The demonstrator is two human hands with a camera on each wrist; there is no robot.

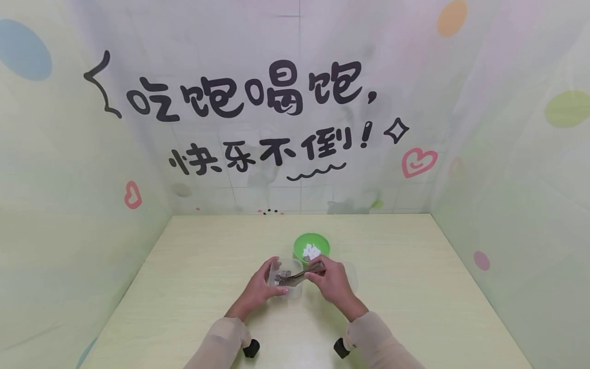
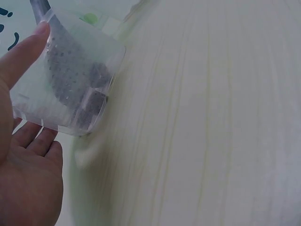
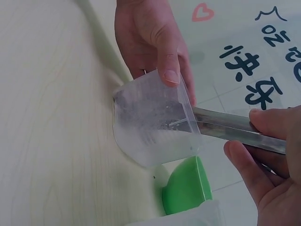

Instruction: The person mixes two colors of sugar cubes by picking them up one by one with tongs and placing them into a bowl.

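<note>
My left hand holds a clear plastic container, its thumb on the near side and fingers on the far side. Several grey cubes lie inside, blurred through the wall in the left wrist view. In my right hand is the handle of metal tongs. Their broad perforated end reaches into the container among the cubes; whether it grips one I cannot tell. The container is tilted in both wrist views. Just behind it stands a green bowl with several white cubes.
A clear flat piece, perhaps a lid, lies right of the right hand on the pale wooden table. Printed cloth walls enclose the table at the back and both sides.
</note>
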